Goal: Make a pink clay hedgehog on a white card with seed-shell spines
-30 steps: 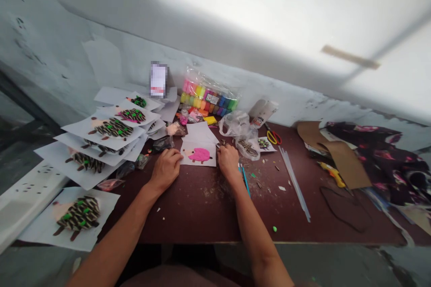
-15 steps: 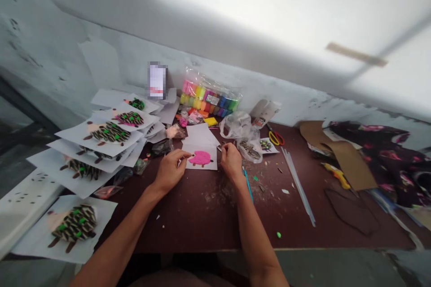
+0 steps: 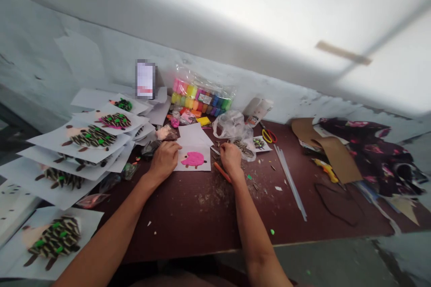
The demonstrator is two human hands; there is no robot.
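The hands are apart, with the pink hedgehog card (image 3: 193, 159) lying on the surface between them. The left hand (image 3: 164, 160) is resting curled at the card's left edge, drawn back from the pink shape it was nearing a moment ago. The right hand (image 3: 231, 159) is bunching its fingers near the seed bag (image 3: 243, 148); whether it is pinching anything, I cannot tell. An orange stick (image 3: 222, 172) is now lying beside that hand, and the blue stick is no longer showing.
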